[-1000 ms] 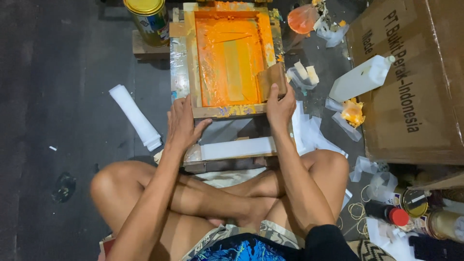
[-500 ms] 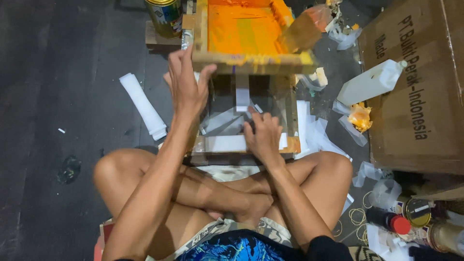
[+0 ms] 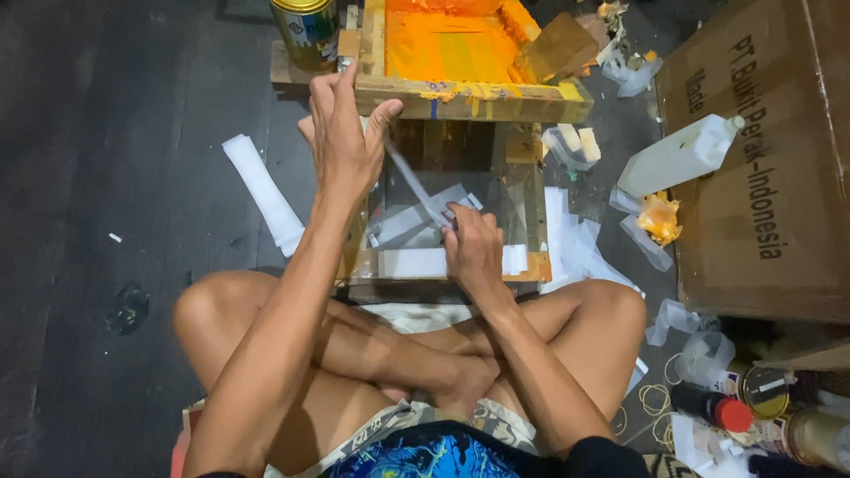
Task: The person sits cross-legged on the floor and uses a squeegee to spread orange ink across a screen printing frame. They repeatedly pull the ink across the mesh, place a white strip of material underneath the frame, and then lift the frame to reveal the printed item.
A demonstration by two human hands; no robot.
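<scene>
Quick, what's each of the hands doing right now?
Left hand: closed on the raised wooden screen frame.
Right hand: pinching a clear strip.

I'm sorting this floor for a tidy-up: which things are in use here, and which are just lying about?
In use:
left hand lifting the orange-inked screen frame
right hand on the white strips
wooden printing base

Lying about:
white bottle
cardboard box
gold tin
white roll
red-capped bottle
</scene>
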